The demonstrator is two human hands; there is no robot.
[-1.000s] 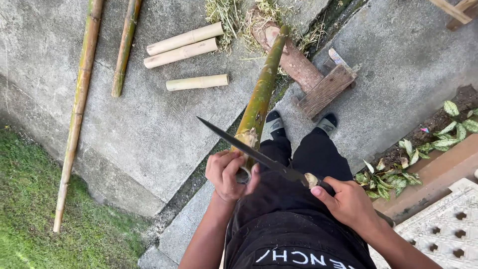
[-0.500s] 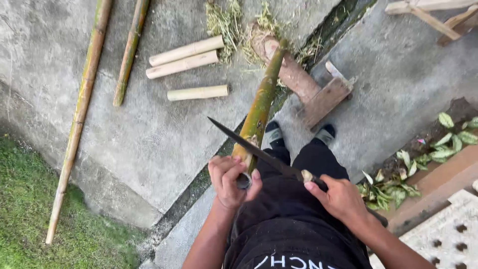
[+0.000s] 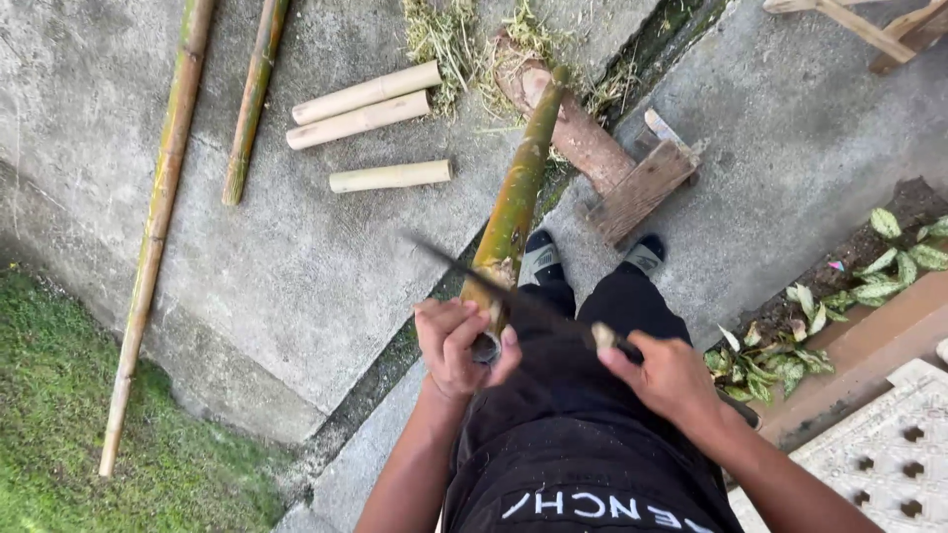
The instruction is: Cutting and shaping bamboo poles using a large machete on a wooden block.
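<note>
Outdoor daylight falls on a grey concrete floor [image 3: 326,266], cracked along a mossy seam. Grass [image 3: 59,395] borders it at lower left. At right, leafy plants [image 3: 790,345] grow beside a brown ledge [image 3: 869,355] and a pale perforated grate [image 3: 889,454].

The blade of the knife [image 3: 484,281] is smeared by motion blur; its edge cannot be made out. The near end of the bamboo pole [image 3: 515,202] is covered by the left hand [image 3: 459,345]. The wooden frame [image 3: 869,25] is cut off by the top edge.
</note>
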